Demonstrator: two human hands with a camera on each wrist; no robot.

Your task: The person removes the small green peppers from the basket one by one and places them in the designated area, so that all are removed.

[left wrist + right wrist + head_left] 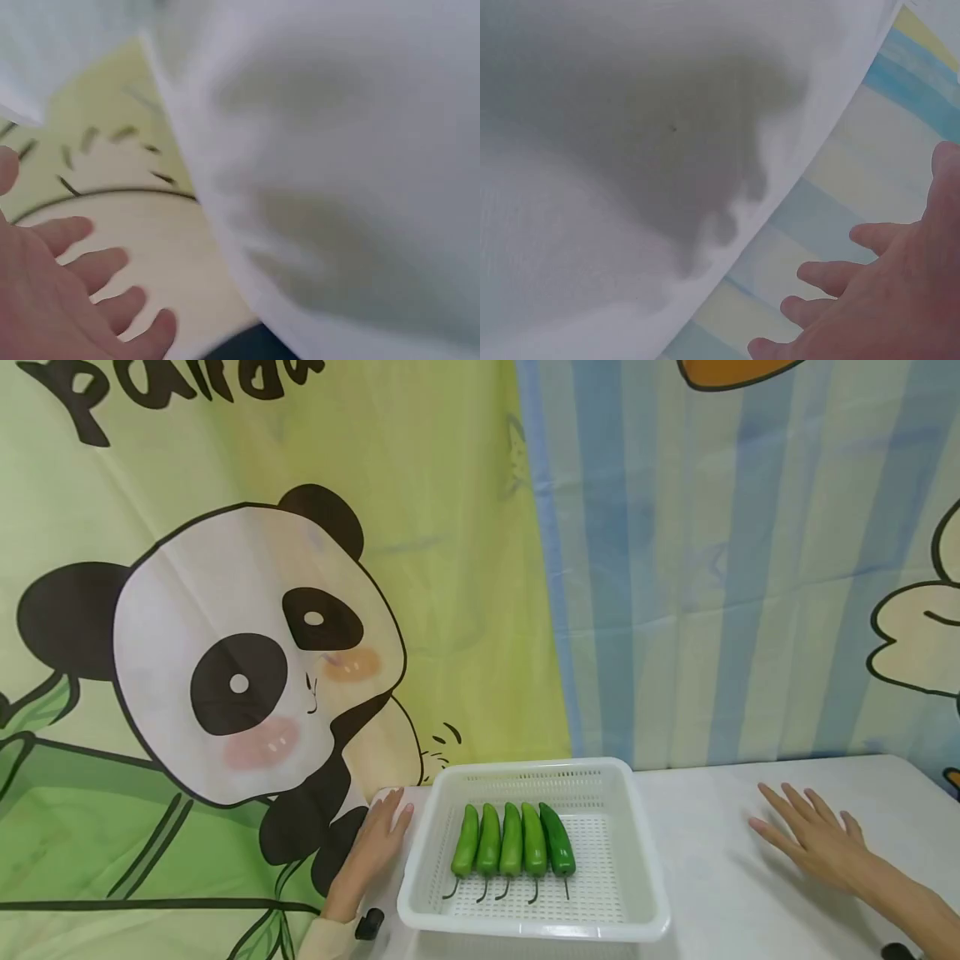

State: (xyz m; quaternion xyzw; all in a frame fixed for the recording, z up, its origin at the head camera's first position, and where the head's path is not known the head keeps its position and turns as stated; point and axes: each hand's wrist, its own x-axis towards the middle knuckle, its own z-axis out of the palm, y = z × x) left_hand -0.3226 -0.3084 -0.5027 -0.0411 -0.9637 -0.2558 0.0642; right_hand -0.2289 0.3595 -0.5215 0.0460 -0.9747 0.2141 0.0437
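Observation:
A white plastic basket (630,893) with a perforated floor stands on the white table. Several green peppers (512,842) lie in it side by side in a row, their stems toward the near side; the rightmost is darker green. My left hand (378,837) is just left of the basket, near the table's left edge, fingers extended and holding nothing. Off to the right of the basket, my right hand (817,839) hovers over the table with fingers spread and nothing in it. The right wrist view shows that hand's shadow on the white surface and its spread fingers (832,274).
The white table (712,852) runs along a fabric backdrop. A green panda print (247,693) hangs behind on the left, and a blue striped cloth (675,568) on the right. Black straps (369,924) sit at the wrists.

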